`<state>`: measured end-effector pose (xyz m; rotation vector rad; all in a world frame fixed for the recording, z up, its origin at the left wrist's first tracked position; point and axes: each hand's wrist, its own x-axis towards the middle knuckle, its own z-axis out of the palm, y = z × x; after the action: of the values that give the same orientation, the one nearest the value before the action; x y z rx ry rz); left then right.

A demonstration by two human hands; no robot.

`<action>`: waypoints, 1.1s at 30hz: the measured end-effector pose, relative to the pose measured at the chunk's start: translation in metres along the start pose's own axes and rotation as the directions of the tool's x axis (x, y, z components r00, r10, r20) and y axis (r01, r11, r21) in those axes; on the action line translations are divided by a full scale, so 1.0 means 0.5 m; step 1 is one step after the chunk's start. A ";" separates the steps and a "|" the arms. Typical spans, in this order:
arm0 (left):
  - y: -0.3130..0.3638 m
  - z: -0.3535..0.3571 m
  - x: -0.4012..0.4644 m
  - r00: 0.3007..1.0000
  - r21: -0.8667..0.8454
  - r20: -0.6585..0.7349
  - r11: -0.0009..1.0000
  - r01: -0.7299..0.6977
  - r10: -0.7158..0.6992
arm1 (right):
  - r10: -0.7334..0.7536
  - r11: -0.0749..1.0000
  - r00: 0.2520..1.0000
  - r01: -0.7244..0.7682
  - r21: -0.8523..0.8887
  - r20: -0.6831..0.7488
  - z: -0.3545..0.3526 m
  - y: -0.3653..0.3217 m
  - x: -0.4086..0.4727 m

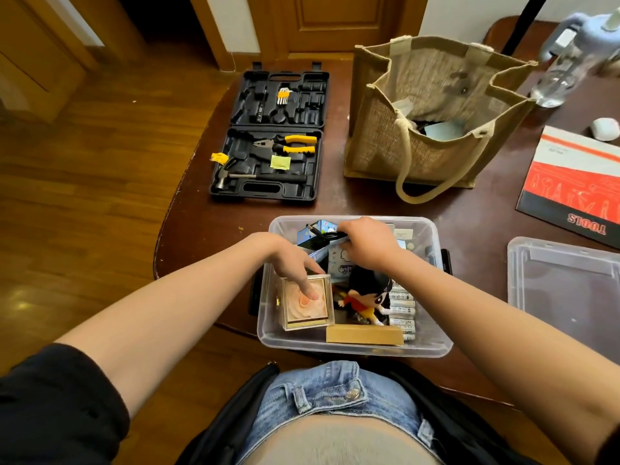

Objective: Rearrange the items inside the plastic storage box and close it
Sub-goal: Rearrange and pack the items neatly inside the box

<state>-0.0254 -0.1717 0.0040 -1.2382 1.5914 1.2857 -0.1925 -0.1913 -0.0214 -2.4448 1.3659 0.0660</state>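
Your left hand (291, 260) pressed loosely extended fingers onto the clear rose case (307, 302) at the near-left of the plastic storage box (355, 347). Your right hand (365, 243) gripped a black item (unclear what) at the back. Lid (563, 283) lay apart, right.

1 head-worn camera looks forward and steeply down from close above the storage box (352, 347) at the near table (214, 236) edge; wide-angle, it also takes in floor (84, 162) and doors beyond.
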 end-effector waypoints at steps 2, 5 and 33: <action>-0.007 -0.004 0.005 1.000 -0.036 0.013 0.999 -0.027 0.028 | -0.008 1.000 1.000 0.008 0.012 0.014 -0.001 0.004 0.003; -0.019 -0.010 0.000 0.995 -0.055 0.002 0.993 -0.101 0.101 | -0.021 0.998 0.999 0.018 0.052 0.049 0.000 0.011 0.006; -0.079 0.042 -0.084 0.777 -0.242 -0.572 0.852 -0.465 0.261 | 0.009 0.985 0.999 -0.002 -0.174 0.045 0.022 -0.014 0.019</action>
<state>0.0233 -0.1431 0.0281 -1.6753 2.1327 1.6548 -0.1804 -0.1922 -0.0319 -2.5641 1.4008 0.2513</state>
